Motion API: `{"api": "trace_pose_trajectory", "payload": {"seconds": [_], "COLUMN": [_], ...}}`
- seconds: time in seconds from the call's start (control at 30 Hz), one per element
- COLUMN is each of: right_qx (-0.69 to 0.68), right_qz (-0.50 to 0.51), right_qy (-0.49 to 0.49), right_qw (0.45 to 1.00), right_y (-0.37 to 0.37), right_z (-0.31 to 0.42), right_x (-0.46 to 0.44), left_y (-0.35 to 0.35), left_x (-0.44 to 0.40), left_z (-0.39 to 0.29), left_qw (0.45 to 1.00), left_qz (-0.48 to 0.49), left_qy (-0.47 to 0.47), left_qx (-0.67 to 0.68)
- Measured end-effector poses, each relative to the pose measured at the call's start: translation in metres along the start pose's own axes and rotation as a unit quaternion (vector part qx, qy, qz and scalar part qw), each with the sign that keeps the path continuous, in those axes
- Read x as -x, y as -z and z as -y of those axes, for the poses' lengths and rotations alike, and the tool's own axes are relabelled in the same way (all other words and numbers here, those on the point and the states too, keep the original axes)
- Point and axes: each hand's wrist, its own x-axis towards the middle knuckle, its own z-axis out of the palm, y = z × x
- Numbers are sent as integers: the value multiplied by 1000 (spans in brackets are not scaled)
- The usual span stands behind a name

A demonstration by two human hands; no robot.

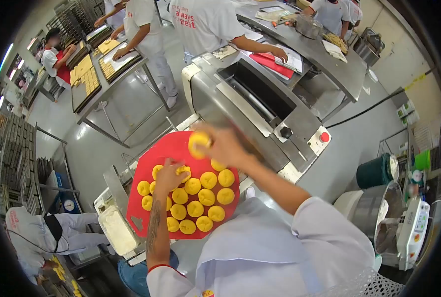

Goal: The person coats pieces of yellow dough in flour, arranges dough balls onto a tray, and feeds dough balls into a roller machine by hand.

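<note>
A red board [153,148] lies before me with several round yellow dough balls [195,208] in loose rows, many with a dimple or crease on top. My right hand [223,147] is raised over the board's far right part, slightly blurred, with a yellow dough ball [199,144] in its fingers. On the left side of the board, the fingers of my left hand [168,176] close around another dough ball [184,173] at the edge of the group. The hand and forearm partly cover a few balls there.
A steel machine [240,123] with a red button [324,137] stands just beyond the board. Co-workers handle dough at a tray table [131,67] and papers on a steel bench [324,59]. Racks [17,163] stand left; a mixing bowl and scale [413,232] are right.
</note>
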Motion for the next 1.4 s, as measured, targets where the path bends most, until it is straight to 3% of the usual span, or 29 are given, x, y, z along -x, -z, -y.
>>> {"api": "trace_pose_trajectory", "payload": {"seconds": [0.03, 0.07, 0.1, 0.13, 0.17, 0.2, 0.3, 0.33, 0.4, 0.47, 0.57, 0.63, 0.7, 0.77, 0.87, 0.93, 1.0, 1.07, 1.1, 1.17, 1.2, 1.23, 1.3, 1.4], "right_qx": [57, 119, 14, 128, 124, 59, 238, 222, 126, -27, 18, -12, 62, 214, 406, 106, 42, 46, 51, 134, 254, 365, 339, 152], "right_qz": [-84, -172, -252, -316, -403, -395, -177, -46, -129, -21, 28, -126, -265, -107, -164, -25, -34, -101, -132, -202, -106, -6, -139, -41], "right_qy": [46, 80, 111, 70, 124, 161, 102, -24, 47, 67, 51, 71, 129, -18, 171, 128, 197, 88, 33, 125, 87, 55, 168, 84], "right_qw": [994, 975, 961, 937, 898, 902, 950, 974, 982, 997, 998, 989, 954, 971, 883, 986, 979, 990, 989, 962, 957, 929, 915, 984], "right_y": [37, 74, 108, 144, 164, 180, 185, 180, 145, 111, 131, 166, 197, 218, 199, 179, 157, 167, 174, 170, 177, 178, 167, 123], "right_z": [10, 20, 31, 44, 41, 27, -69, -72, -76, -24, 17, 13, -13, -33, -71, -35, -24, -11, -8, -66, -87, -105, -89, -18], "right_x": [-17, -34, -53, -63, -79, -92, -115, -105, -72, -23, -19, -33, -49, -42, -15, 3, -5, -34, -52, -102, -109, -113, -105, -61], "left_y": [-1, -11, -9, -6, -3, 0, 12, 30, 55, 59, 65, 71, 60, 42, 32, 30, 29, 16, 7, -10, -14, -16, -8, -9], "left_x": [5, 3, 1, -2, -6, -8, -12, -18, -45, -61, -90, -100, -98, -94, -93, -98, -103, -106, -102, -78, -59, -37, -5, 12], "left_z": [-6, 7, 12, 14, 16, 19, 4, -29, -87, -138, -207, -243, -226, -213, -223, -262, -275, -262, -245, -186, -153, -125, -69, 15], "left_qw": [997, 995, 993, 991, 988, 994, 987, 975, 949, 921, 843, 742, 708, 696, 766, 724, 664, 574, 702, 892, 943, 955, 956, 867], "left_qz": [74, 89, 110, 128, 142, 100, -26, -67, -152, -219, -141, -137, -127, -142, -102, -86, -88, -100, -137, -198, -166, -198, -245, -299], "left_qy": [0, -14, -1, 11, 23, 43, 107, 134, 127, 81, 39, 21, 21, 17, 17, 25, 31, 30, 11, -3, 43, 83, 157, 294], "left_qx": [-27, -50, -49, -48, -47, -9, 116, 163, 246, 313, 518, 656, 695, 704, 635, 684, 741, 812, 699, 406, 286, 202, 34, -269]}}
